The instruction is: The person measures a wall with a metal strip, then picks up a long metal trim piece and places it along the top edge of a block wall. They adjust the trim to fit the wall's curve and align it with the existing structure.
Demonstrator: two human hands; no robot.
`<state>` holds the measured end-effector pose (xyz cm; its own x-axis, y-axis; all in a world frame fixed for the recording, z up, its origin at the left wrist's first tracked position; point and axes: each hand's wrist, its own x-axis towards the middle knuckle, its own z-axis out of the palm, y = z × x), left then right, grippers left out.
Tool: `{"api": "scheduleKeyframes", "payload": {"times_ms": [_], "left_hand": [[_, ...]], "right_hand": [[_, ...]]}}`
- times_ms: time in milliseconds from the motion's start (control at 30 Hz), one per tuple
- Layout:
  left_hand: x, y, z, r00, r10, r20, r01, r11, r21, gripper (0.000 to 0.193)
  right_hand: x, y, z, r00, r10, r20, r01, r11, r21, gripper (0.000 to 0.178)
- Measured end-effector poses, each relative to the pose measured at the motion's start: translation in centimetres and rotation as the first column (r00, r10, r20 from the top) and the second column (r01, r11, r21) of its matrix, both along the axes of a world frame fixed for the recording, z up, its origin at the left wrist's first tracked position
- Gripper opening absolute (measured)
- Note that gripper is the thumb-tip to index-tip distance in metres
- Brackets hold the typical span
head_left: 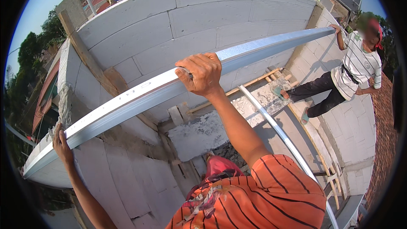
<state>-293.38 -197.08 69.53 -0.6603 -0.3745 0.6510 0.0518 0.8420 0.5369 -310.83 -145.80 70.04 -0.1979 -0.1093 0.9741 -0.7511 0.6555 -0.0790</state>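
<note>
A long silvery steel channel [254, 51] runs slantwise from the lower left to the upper right, above the block walls. My right hand [201, 74] grips it near the middle, fingers wrapped over its upper edge. Near the left end, my left hand [62, 146] holds the same channel, its fingers reaching up over the edge beside the wall top. At the far right a co-worker in a striped white shirt [358, 65] stands on a plank and grips the other end with one hand [336, 29].
Pale block walls [212, 15] surround a sunken space. A second metal channel [275, 125] leans across it. Below lie a mortar-splashed board [199, 133], bamboo poles [254, 85] and rubble [231, 154]. A timber post [85, 55] stands along the left wall, and roof tiles [383, 131] lie beyond the right wall.
</note>
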Motion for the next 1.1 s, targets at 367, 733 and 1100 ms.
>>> {"api": "scheduleKeyframes", "payload": {"times_ms": [367,733,1100], "left_hand": [[-0.8,-3.8,-2.1,0.993,-0.116,0.002,0.114,0.984,0.136,0.043],[0.8,2.4,1.5,0.983,0.176,0.046,-0.165,0.969,-0.183,0.034],[1.6,4.1,1.2,0.974,0.222,-0.055,-0.229,0.949,-0.217,0.035]], "right_hand": [[0.2,0.2,-0.2,0.999,0.023,0.045,-0.021,0.999,-0.035,0.041],[0.5,-0.7,0.4,0.998,-0.016,0.056,0.012,0.996,0.083,0.037],[-0.8,1.7,-1.3,0.992,-0.124,0.014,0.117,0.967,0.227,0.031]]}}
